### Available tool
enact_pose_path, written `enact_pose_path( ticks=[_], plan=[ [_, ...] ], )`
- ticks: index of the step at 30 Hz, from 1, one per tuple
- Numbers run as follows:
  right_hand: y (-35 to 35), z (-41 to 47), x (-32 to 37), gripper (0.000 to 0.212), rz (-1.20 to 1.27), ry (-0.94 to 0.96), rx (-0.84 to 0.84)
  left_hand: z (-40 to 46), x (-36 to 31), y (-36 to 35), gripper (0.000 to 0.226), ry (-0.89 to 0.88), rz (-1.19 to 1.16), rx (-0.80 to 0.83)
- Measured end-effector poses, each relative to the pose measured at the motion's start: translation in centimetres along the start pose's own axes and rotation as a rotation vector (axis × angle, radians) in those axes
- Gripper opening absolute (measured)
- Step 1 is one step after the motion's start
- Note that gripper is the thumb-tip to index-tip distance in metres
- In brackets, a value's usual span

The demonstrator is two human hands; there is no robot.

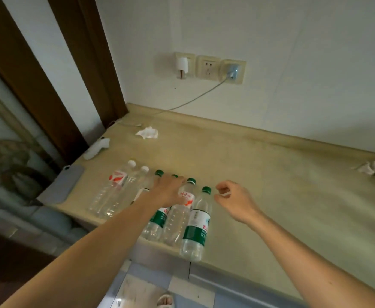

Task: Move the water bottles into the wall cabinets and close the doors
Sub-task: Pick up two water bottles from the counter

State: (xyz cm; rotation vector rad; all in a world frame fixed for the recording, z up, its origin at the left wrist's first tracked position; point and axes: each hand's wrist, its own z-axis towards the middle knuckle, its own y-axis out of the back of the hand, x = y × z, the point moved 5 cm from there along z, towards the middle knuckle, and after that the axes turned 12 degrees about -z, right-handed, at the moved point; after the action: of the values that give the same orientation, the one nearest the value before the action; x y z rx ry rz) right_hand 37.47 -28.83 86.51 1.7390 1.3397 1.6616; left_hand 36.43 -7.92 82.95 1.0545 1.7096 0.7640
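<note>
Reaching over a row of upright water bottles at lower centre of the frame, standing close together near the front edge of the countertop. Left hand lies over the middle bottle tops; fingers are draped over a green cap, but whether they have closed on a neck I cannot tell. Right hand hangs just right of the green-capped bottle, fingers loosely curled, holding nothing. No wall cabinets in view.

Risks, as judged: bottles nearly touch, so lifting one could tip its neighbour; the rightmost bottle sits at the counter edge and a nudge could send it to the floor.

Materials: thin clear plastic, ribbed lower bodies, apparently empty, hence light and easily dented. Caps green or white; labels green-and-white or red-and-white. Countertop is smooth beige with a raised back lip. A crumpled tissue lies toward upper left.
</note>
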Motion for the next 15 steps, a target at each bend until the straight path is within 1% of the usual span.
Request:
enact_pose_path(
  ticks=[2,4,7,10,12,15],
  plan=[
    [-1.5,0.7,-0.5,0.037,0.035,-0.078,0.035,0.9,1.1,-0.6,0.086,-0.022,-0.005,0.036],
    [-3.4,1.5,-0.9,0.043,0.103,-0.176,0.074,1.8,1.9,-1.0,0.088,-0.05,-0.039,0.058],
    [-6.3,3.3,-1.3,0.057,0.226,-0.315,0.09,3.4,2.5,-0.9,0.078,-0.114,-0.036,0.032],
    [-8.1,5.7,-1.8,0.063,0.312,-0.455,0.053,5.9,2.8,-0.3,0.071,-0.112,-0.094,0.001],
    [-8.8,7.3,-2.4,0.061,0.372,-0.546,0.017,7.9,2.3,-0.3,0.065,-0.144,-0.095,0.024],
    [-9.5,9.0,-3.3,0.048,0.402,-0.592,-0.021,10.0,1.0,-0.6,0.054,-0.209,-0.038,0.057]
  ],
)
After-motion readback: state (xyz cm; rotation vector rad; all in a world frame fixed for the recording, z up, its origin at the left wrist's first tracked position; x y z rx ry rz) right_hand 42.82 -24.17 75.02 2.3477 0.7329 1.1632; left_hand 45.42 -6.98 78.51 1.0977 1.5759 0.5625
